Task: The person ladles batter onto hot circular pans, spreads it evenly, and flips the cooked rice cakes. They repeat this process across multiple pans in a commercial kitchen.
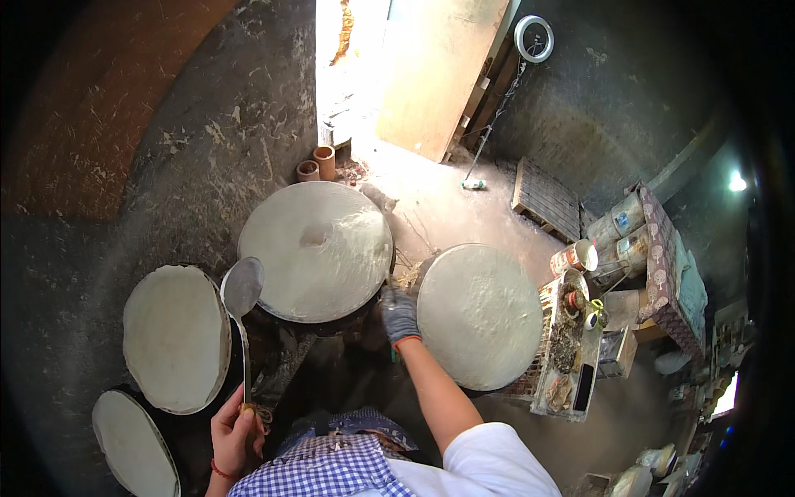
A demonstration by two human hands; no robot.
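Note:
My left hand [233,424], bare with a red bracelet at the wrist, grips the handle of a long metal ladle [243,287]. The ladle's bowl is raised between two round griddles. My right hand [399,312] wears a grey glove with an orange cuff. It is at the near right edge of the large griddle [298,261], fingers curled; whether something is in them is hidden. Pale batter coats this griddle, with a darker patch near its middle. Right of the glove, another batter-covered griddle [478,317] shows small bumps. On the left, a thin round pancake [177,338] has its edge lifting.
Another coated griddle [133,444] lies at lower left. A metal tray [565,348] at right holds a phone [584,386] and dark crumbs. Behind it stand a bucket [574,256] and a cloth-covered table [661,261]. A ring light [534,38], wooden pallet [546,197] and clay pipes [324,163] stand farther back.

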